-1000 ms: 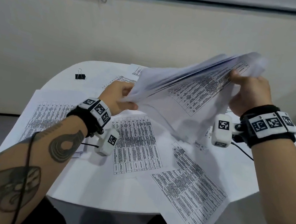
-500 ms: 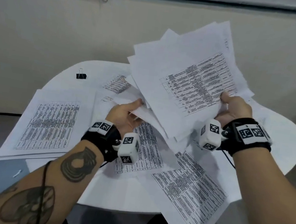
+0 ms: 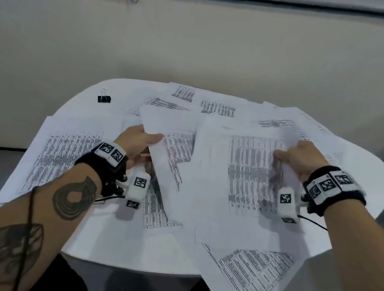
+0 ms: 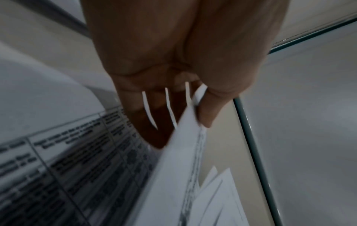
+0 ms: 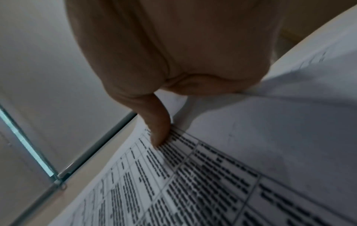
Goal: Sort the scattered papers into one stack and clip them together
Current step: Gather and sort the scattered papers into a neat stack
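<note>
Printed sheets with tables lie scattered over a white rounded table (image 3: 101, 244). My left hand (image 3: 137, 137) pinches the edge of several sheets (image 3: 173, 147); in the left wrist view the thumb (image 4: 212, 107) and fingers clamp loose sheet edges (image 4: 185, 137). My right hand (image 3: 301, 154) grips a large sheet (image 3: 243, 178) low over the table, thumb (image 5: 158, 122) pressed on its printed face (image 5: 212, 168). A black binder clip (image 3: 104, 99) lies at the table's far left, apart from both hands.
A separate pile of sheets (image 3: 60, 155) overhangs the table's left edge. Another sheet (image 3: 253, 279) hangs off the near right edge. More sheets (image 3: 216, 106) lie at the far side. A pale wall (image 3: 200, 47) stands behind the table.
Both hands have come down toward the table with the papers. The bundle that was raised and fanned in the air now lies low and spread over the table.
</note>
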